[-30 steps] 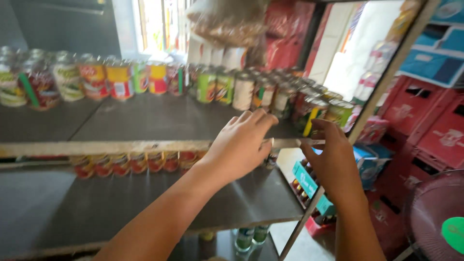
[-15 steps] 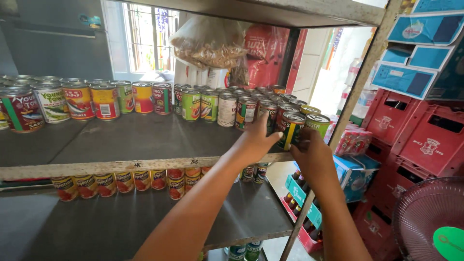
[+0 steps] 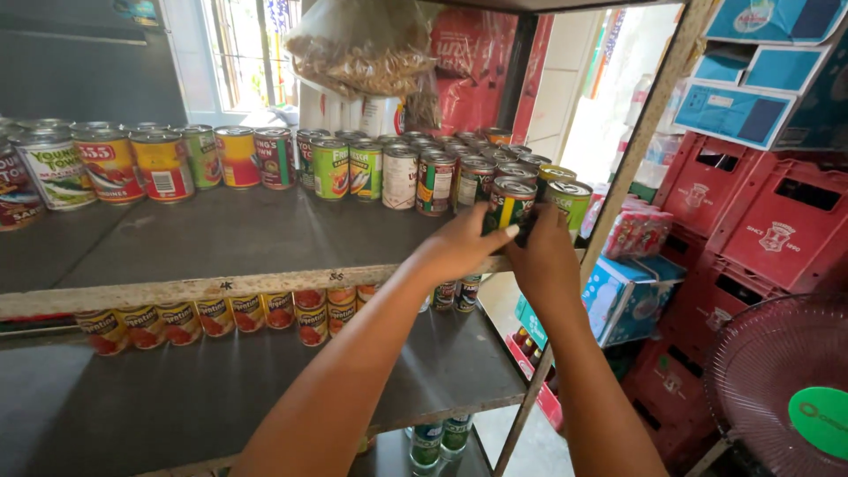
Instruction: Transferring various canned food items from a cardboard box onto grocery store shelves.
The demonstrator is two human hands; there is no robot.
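Both my hands meet at the right end of a dark shelf (image 3: 221, 234). My left hand (image 3: 464, 243) wraps around the lower part of a green-and-yellow labelled can (image 3: 511, 201) standing there. My right hand (image 3: 543, 256) presses against the same can from the right side, fingers curled on it. Another green can (image 3: 570, 201) stands just right of it, by the shelf's metal upright. Behind them runs a crowd of several tins (image 3: 433, 177) with mixed labels.
A row of cans (image 3: 159, 163) lines the shelf's back left. Small red-labelled tins (image 3: 221, 316) sit on the shelf below. A bag of dried goods (image 3: 362, 49) hangs above. Red crates (image 3: 768, 221), blue boxes (image 3: 733, 106) and a fan (image 3: 777, 380) stand to the right.
My view has moved closer and slightly left. Both hands have come together on the green-and-yellow can at the shelf's right end; one second ago they were at the shelf's front edge.
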